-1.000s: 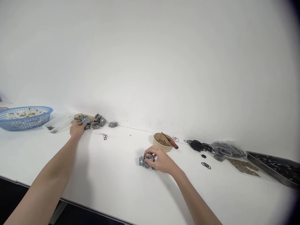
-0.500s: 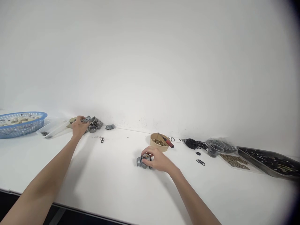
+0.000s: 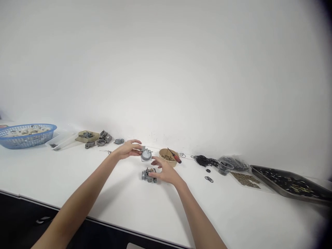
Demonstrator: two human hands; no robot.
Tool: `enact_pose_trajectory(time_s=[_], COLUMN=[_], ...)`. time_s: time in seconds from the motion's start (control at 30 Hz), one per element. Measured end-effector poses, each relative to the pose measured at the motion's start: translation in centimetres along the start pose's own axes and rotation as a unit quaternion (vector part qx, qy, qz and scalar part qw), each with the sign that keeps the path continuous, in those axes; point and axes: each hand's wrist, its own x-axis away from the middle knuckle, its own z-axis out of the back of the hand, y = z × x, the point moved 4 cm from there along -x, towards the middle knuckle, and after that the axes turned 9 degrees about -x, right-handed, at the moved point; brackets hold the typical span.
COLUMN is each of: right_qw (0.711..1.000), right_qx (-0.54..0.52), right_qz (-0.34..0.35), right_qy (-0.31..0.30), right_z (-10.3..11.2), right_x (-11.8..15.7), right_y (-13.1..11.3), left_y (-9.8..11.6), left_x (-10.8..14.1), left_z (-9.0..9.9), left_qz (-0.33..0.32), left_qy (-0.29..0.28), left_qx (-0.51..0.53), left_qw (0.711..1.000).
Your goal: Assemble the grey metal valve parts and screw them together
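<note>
Over the middle of the table, my left hand (image 3: 130, 149) pinches a grey metal carburetor bowl (image 3: 146, 155), its rounded side toward me. Just below it, the carburetor body (image 3: 148, 175) rests on the white tabletop. My right hand (image 3: 166, 172) is at the body's right side, fingers spread apart, with the thumb against or just over the body. Its index finger reaches up close to the bowl; whether they touch I cannot tell. Behind the right hand stands a tan paper bowl (image 3: 161, 152) of small brass-coloured parts, with a red-handled screwdriver (image 3: 176, 158) leaning in it.
At left are a blue basket (image 3: 28, 141), a clear tray (image 3: 66, 141) and grey metal castings (image 3: 101, 141). Toward the right lie black rubber rings (image 3: 203, 160), a bag of dark parts (image 3: 234, 163), brass-coloured pieces (image 3: 245, 180) and a dark metal tray (image 3: 275, 185). The table's front edge runs below my forearms.
My left hand has come from the castings at the left to the middle, bringing the carburetor bowl. My right hand's fingers have loosened from around the carburetor body. The view has shifted slightly.
</note>
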Motion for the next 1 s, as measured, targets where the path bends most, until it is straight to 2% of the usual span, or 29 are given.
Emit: enact_pose_trajectory(time_s=[0.1, 0.2, 0.37, 0.6, 0.8, 0.87, 0.9, 0.97, 1.0], right_qw=[0.999, 0.998, 0.997, 0.999, 0.996, 0.999, 1.0, 0.99, 0.975], right_qx=[-0.029, -0.03, 0.001, 0.014, 0.027, 0.02, 0.021, 0.054, 0.089], right_qz=[0.025, 0.049, 0.074, 0.009, -0.013, -0.018, -0.015, -0.003, -0.004], right_qy=[0.029, 0.03, 0.003, -0.032, -0.08, -0.046, -0.004, 0.129, 0.204], right_z=[0.9, 1.2, 1.1, 0.7, 0.1, 0.8, 1.4, 3.5, 4.6], right_x=[0.0, -0.1, -0.4, -0.5, -0.2, -0.4, -0.5, -0.5, -0.4], right_y=[0.2, 0.0, -0.2, 1.4, 1.0, 1.1, 1.3, 1.9, 2.4], left_y=[-1.8, -2.9, -4.2, -6.0, -6.3, -6.1, -6.0, -5.5, -5.3], left_x=[-0.2, -0.4, -0.3, -0.3, 0.2, 0.6, 0.9, 1.3, 1.5], left_z=[-3.1, -4.1, -3.9, -3.2, -2.7, -2.8, -2.9, -3.3, -3.7], left_qz=[0.046, 0.053, 0.069, 0.091, 0.086, 0.079, 0.07, 0.039, 0.018], left_qy=[-0.047, -0.06, -0.05, -0.035, -0.075, -0.088, -0.098, -0.123, -0.138], left_qx=[0.024, 0.019, 0.028, -0.059, -0.112, -0.132, -0.143, -0.164, -0.175], left_qw=[0.998, 0.997, 0.996, 0.993, 0.987, 0.984, 0.982, 0.978, 0.975])
